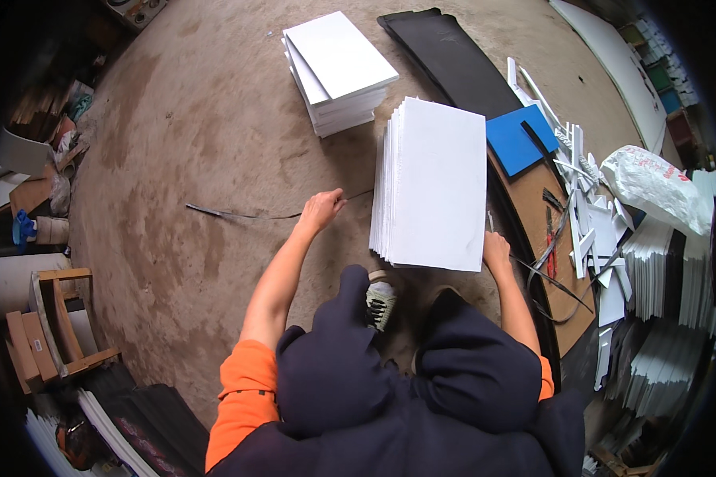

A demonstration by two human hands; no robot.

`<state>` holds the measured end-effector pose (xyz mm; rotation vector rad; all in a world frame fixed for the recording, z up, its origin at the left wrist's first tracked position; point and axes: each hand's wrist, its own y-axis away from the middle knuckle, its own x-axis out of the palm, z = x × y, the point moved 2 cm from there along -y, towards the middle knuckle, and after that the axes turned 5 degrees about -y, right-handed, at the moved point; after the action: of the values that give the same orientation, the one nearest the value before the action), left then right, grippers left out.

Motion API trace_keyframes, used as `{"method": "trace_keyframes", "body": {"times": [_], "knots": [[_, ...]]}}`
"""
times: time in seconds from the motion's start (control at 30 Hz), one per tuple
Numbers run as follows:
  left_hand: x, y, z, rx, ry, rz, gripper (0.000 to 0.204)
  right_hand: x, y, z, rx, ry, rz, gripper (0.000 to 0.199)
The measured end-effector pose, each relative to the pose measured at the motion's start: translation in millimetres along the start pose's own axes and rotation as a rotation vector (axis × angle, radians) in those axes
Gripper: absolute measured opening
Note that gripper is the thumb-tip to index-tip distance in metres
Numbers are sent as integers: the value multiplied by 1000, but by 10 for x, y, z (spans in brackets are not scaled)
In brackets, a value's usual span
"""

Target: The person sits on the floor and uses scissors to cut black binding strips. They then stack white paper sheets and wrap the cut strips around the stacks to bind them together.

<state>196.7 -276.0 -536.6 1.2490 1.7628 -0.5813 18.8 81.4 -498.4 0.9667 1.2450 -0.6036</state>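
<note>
A thick stack of white sheets (433,183) lies on the concrete floor in front of me. My left hand (320,210) is closed on a thin dark strap (239,214) that trails left across the floor and runs right under the stack. My right hand (496,250) rests at the stack's near right corner, fingers curled by another strap end (553,280); what it grips is hard to see. My knees and a shoe (380,304) show below the stack.
A second, messier stack of white sheets (338,71) sits farther away. A black mat (452,60), a blue board (519,140), white offcuts (589,215) and a white bag (652,187) lie at right. Wooden frames (52,326) stand at left.
</note>
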Motion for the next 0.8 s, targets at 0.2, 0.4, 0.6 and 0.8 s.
{"method": "trace_keyframes", "body": {"times": [0.2,0.4,0.6,0.8], "knots": [[-316,-225,-542,-174,301,58,32,-772,-53,64,59,-224,-163,25],[-851,-269,-1431,-136,278,0,35,-1431,-108,297,-23,-692,-145,29],[-1018,-359,-1818,-43,141,33,31,-1564,-218,635,-199,-709,-279,31],[-1009,-434,-1928,-45,30,109,29,-1501,-310,809,-190,-684,-260,29]]}}
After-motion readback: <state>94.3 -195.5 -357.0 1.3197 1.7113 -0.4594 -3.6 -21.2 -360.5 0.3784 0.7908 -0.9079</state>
